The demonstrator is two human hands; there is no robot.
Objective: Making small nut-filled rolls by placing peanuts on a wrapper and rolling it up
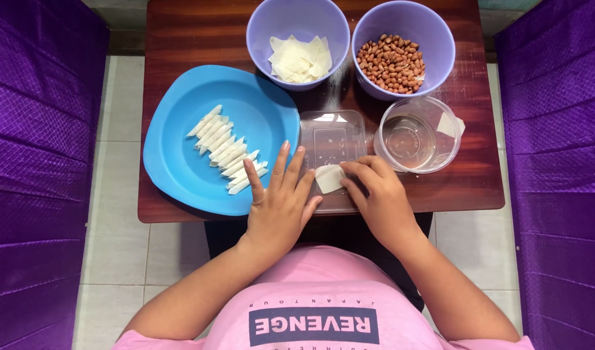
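From the head view, a small white wrapper lies on a clear plastic lid at the near edge of the tabletop, between both hands. The right hand is nearer, its fingertips pinching the wrapper's right edge. The left hand rests flat and spread just to its left, holding nothing. A blue plate of rolled pieces sits further left.

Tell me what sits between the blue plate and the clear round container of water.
In the head view, a clear rectangular lid lies between the blue plate and water container.
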